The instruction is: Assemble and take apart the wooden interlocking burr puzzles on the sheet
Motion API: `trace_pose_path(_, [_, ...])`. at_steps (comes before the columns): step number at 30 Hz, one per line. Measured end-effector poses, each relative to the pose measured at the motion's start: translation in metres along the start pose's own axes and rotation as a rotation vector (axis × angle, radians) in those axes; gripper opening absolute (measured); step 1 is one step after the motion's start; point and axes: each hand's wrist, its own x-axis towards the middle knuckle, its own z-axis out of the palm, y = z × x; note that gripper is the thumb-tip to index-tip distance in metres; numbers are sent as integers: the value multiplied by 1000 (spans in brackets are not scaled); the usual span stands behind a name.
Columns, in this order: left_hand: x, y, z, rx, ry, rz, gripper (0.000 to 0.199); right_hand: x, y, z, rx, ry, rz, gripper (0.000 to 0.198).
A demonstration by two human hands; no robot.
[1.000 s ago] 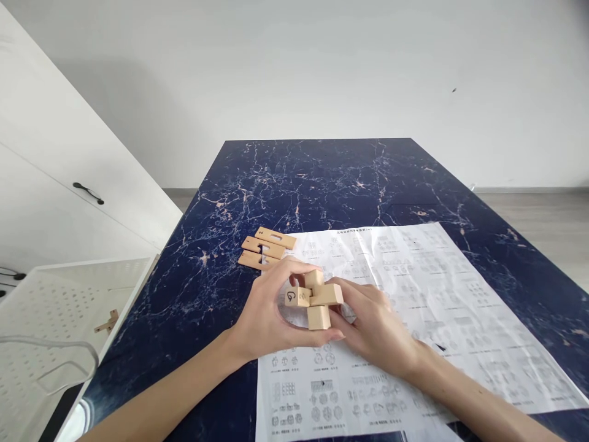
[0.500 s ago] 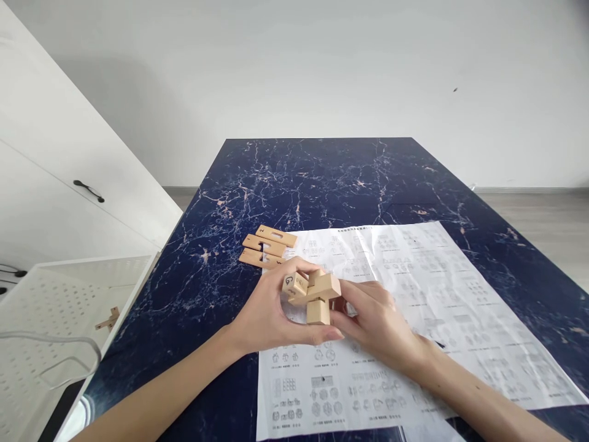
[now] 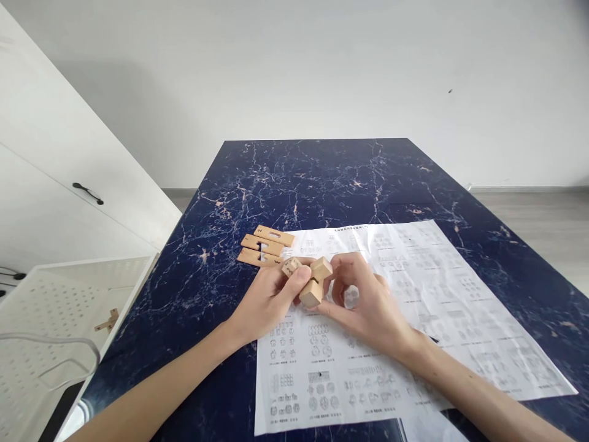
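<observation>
A wooden interlocking puzzle (image 3: 313, 291) of pale notched blocks is held between both hands above the printed sheet. My left hand (image 3: 271, 298) is closed round its left side, the thumb pressed on top; a number is written on one block end near the fingertips. On the right side of the puzzle, my right hand (image 3: 363, 294) pinches with thumb and forefinger, the other fingers curled. The fingers hide part of the blocks. Just beyond my left hand lie several flat wooden pieces (image 3: 262, 244) with cut-outs and written numbers, side by side.
A large creased paper sheet (image 3: 368, 405) with printed diagrams covers the near right of the dark blue marbled table (image 3: 294, 178). At left stand a white perforated bin (image 3: 59, 294) holding a small wooden piece (image 3: 108, 320), and a white cabinet (image 3: 69, 153) with a black handle.
The puzzle has been turned in my hands. My left thumb has moved from beneath it onto its top, and my right fingers have shifted their grip.
</observation>
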Motion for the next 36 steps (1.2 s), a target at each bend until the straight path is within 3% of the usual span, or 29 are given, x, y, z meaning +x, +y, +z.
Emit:
trace_pose_path(5, [1, -1, 1, -154, -40, -57, 50, 3, -2, -3, 50, -79, 16, 58])
trace_pose_path(11, [4, -8, -2, -332, 70, -158, 56, 11, -1, -10, 232, -147, 55, 27])
trace_pose_path(14, [4, -11, -4, -398, 49, -173, 54, 11, 0, -8, 229, -203, 84, 31])
trace_pose_path(18, [3, -11, -3, -456, -17, -190, 51, 9, 3, -5, 119, -208, 59, 10])
trace_pose_path(25, [4, -14, -5, -525, 157, -183, 50, 10, 2, -11, 158, -276, -45, 16])
trace_pose_path(30, [7, -13, -11, -548, 301, -157, 54, 7, 6, -11, 11, -286, -161, 13])
trace_pose_path(36, [6, -15, -11, -586, 246, -87, 43, 5, 10, -7, -266, -271, -280, 16])
